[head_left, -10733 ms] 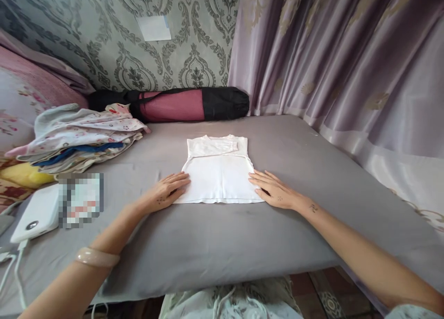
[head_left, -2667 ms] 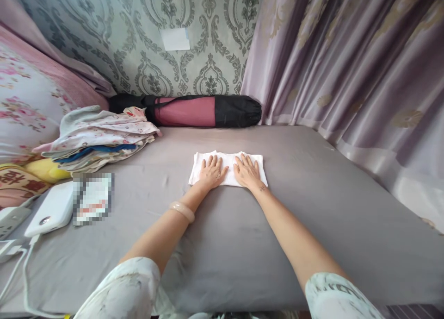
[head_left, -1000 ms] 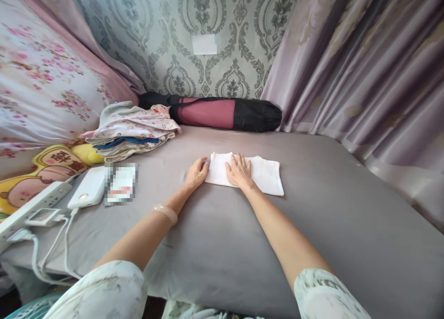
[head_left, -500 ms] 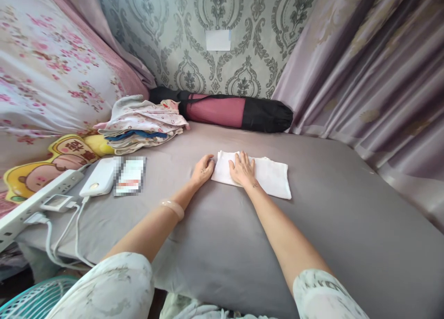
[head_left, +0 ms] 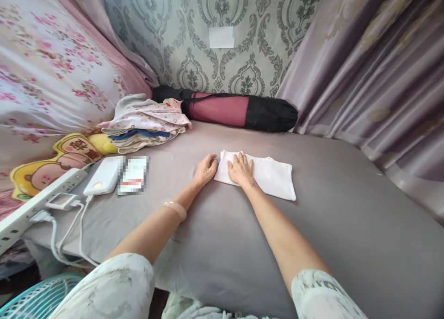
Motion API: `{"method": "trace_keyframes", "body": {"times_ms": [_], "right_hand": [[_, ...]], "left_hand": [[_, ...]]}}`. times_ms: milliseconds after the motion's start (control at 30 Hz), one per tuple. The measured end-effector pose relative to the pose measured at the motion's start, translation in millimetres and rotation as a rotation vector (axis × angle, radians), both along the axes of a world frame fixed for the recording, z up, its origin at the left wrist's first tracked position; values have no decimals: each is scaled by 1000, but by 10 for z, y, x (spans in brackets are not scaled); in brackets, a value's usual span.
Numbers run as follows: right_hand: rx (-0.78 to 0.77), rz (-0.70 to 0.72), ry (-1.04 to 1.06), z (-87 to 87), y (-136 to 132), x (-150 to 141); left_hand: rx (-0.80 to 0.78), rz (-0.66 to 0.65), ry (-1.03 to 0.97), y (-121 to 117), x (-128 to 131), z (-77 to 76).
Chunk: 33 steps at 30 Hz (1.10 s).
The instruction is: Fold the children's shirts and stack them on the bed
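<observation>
Grey sheet (head_left: 329,245): covers the surface, lightly wrinkled
White garment (head_left: 274,175): folded flat, mid-surface
Pink-and-black cylindrical bag (head_left: 222,110): lengthwise along back edge
Clothes pile (head_left: 149,120): back left
Power bank (head_left: 106,173): left, lying flat
Pixelated flat item (head_left: 133,174): beside power bank
Power strip (head_left: 67,184): at left edge

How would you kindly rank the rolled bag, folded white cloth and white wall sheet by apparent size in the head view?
Largest first, as they appear:
1. rolled bag
2. folded white cloth
3. white wall sheet

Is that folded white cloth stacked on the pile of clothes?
No, the folded white cloth lies on the grey sheet, apart from the clothes pile.
</observation>
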State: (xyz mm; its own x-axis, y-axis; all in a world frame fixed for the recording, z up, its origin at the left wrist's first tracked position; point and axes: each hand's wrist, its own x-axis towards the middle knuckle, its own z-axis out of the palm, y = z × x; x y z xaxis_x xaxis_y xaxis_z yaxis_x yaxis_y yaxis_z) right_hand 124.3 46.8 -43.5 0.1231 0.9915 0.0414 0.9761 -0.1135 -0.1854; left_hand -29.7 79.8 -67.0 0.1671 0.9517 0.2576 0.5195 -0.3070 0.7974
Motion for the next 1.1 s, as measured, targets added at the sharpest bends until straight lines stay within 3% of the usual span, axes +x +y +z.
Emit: {"method": "trace_keyframes", "body": {"times_ms": [200, 467, 900, 1100], "right_hand": [[30, 60, 23, -13, -10, -174], [10, 50, 39, 12, 7, -206], [85, 114, 14, -122, 95, -451], [11, 143, 78, -12, 100, -380]], "left_hand": [[1, 31, -188, 16, -18, -33], [-169, 207, -852, 98, -84, -65], [-139, 190, -824, 132, -79, -103], [-139, 186, -840, 133, -85, -108]]}}
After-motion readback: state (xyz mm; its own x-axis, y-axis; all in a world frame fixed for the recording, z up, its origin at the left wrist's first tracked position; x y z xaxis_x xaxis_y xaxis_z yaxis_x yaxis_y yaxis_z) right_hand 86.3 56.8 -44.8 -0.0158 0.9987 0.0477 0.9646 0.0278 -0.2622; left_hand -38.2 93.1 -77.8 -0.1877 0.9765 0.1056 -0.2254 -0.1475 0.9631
